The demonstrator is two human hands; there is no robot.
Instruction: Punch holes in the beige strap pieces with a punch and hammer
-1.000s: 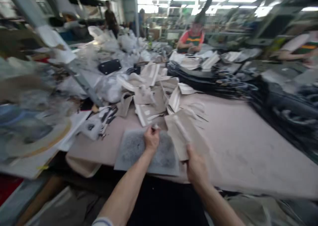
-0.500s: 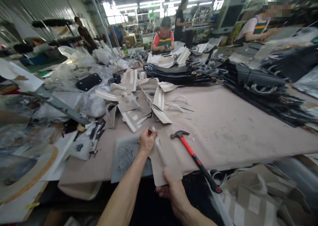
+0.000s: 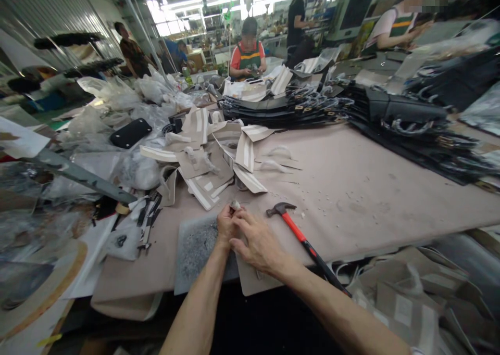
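Clenched around a small metal punch (image 3: pixel 235 205), held upright by the left hand (image 3: pixel 225 229) over the grey pad (image 3: pixel 195 248); laid flat on a beige cut piece (image 3: pixel 253 279) by the right hand (image 3: pixel 258 243), fingers spread, pressing rather than gripping. Seen from the head camera only. Piece lying at the near table edge, partly on the pad, partly overhanging. Probably light, thin and floppy, so best pinned flat or pinched at an edge. Punch likely hard and smooth, best gripped round the shaft. Just beside, a red-handled hammer (image 3: pixel 302 238); behind, a heap of similar beige pieces (image 3: pixel 213 152).
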